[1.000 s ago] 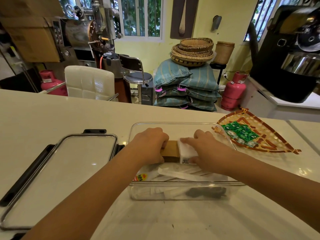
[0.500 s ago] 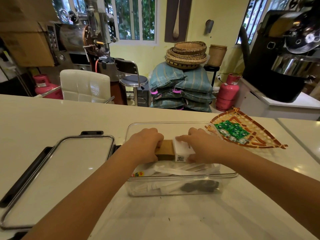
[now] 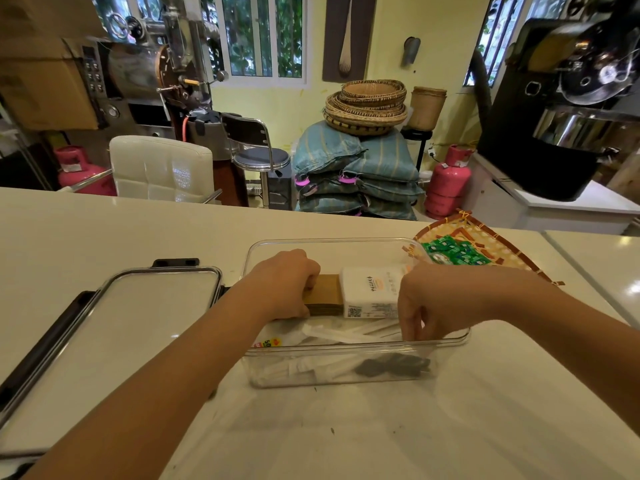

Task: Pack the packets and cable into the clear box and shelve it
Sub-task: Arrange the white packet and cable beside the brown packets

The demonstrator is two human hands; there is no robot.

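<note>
The clear box (image 3: 329, 242) stands open on the white counter in front of me. Inside, a brown cardboard packet (image 3: 325, 292) lies beside a white packet (image 3: 370, 289) with printed text and a QR code. My left hand (image 3: 284, 282) is closed around the brown packet's left end. My right hand (image 3: 436, 299) hangs over the box's front right corner, fingers pointing down and slightly apart, holding nothing I can see. Long white wrapped packets (image 3: 346, 334) and a black cable (image 3: 391, 365) lie in the box's near part.
The box's clear lid (image 3: 138, 323) with black clips lies flat to the left. A woven fan-shaped tray (image 3: 502, 258) holding several green packets (image 3: 457, 252) sits just behind and right of the box. Beyond the counter's far edge stand chairs, sacks and gas cylinders.
My right hand has come off the white packet and moved right and toward me, to the box's front right corner. The white packet's top now shows. My left hand stays on the brown packet.
</note>
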